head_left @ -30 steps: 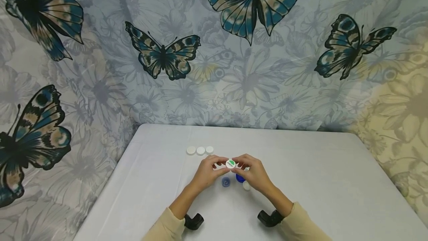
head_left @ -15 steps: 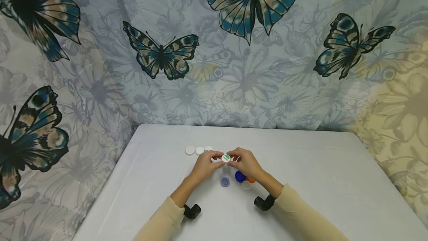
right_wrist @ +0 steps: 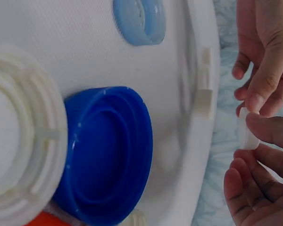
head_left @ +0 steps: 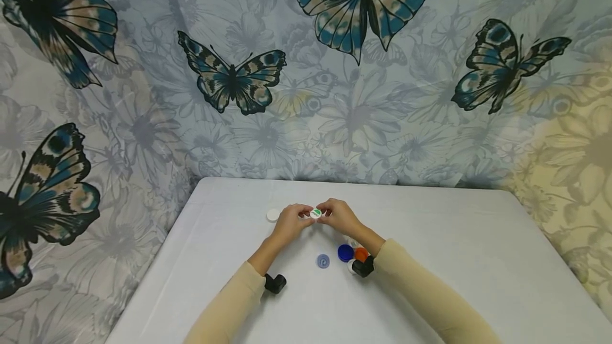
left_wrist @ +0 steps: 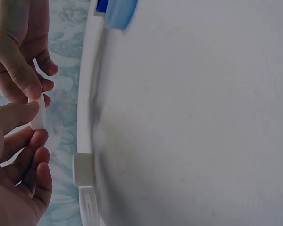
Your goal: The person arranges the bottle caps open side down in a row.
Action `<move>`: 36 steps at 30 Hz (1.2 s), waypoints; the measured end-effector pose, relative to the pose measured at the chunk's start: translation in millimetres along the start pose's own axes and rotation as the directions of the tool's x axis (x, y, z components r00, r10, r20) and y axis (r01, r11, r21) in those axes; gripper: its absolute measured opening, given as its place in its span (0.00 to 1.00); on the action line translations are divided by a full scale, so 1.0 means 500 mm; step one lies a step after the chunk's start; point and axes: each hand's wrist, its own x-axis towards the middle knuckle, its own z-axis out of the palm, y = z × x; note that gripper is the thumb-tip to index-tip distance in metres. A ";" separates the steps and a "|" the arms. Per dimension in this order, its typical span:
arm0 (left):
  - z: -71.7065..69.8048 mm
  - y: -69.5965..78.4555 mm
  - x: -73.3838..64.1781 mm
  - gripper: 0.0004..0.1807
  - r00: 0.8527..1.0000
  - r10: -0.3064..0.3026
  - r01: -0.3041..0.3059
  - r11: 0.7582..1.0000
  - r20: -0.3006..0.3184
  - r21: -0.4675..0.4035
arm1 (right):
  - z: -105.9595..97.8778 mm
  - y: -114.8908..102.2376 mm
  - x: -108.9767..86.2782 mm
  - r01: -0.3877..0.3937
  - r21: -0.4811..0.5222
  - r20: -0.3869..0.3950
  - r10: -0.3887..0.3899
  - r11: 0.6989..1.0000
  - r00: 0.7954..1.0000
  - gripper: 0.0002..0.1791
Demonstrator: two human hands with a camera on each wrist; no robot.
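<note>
My left hand (head_left: 290, 224) and right hand (head_left: 340, 217) together pinch a small white bottle cap (head_left: 315, 213) with a green print on its top, held over the far half of the table. In the left wrist view the white cap (left_wrist: 38, 115) shows edge-on between the thumbs and fingertips, left hand (left_wrist: 21, 165) below and right hand (left_wrist: 21, 52) above. The right wrist view shows the same pinch on the cap (right_wrist: 248, 129) from the other side, with the right hand (right_wrist: 264, 174) lower. Just left of my left hand lies another white cap (head_left: 273, 215).
On the white table (head_left: 459, 259), nearer me, lie a light blue cap (head_left: 323, 261), a dark blue cap (head_left: 345, 252) and an orange cap (head_left: 361, 254). A white cap (head_left: 351, 266) there is partly covered by the black wrist camera (head_left: 364, 267). Butterfly-patterned cloth (head_left: 358, 121) hangs behind.
Both hands have carried the pinched cap away from me and slightly left. The orange cap has come into view beneath the right arm, and the left hand now covers part of the white row.
</note>
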 end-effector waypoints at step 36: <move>0.020 -0.029 0.054 0.14 0.991 0.002 -0.046 0.942 0.134 0.331 | 0.052 0.031 0.059 -0.110 -0.129 0.091 0.122 0.986 0.988 0.17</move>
